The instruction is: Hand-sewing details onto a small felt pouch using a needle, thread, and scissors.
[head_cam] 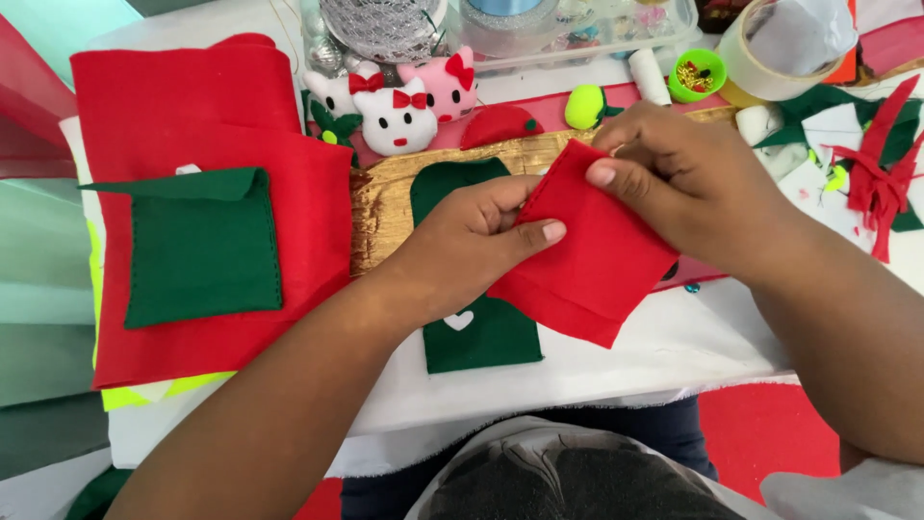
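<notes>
A folded square of red felt (587, 265) is held above the table between both hands. My left hand (462, 241) pinches its left edge with thumb on top. My right hand (683, 183) grips its upper right corner, thumb pressed on the fabric. Under the hands lies a dark green felt piece (486, 337) with a small white heart, resting partly on a gold fabric strip (385, 207).
A large red felt sheet (183, 135) with a green felt pocket (202, 246) lies at left. Small cat plush toys (404, 111) sit behind, with a clear box (500, 29), a tape roll (770, 53), a green pin cup (698, 75) and red and green scraps (876, 173).
</notes>
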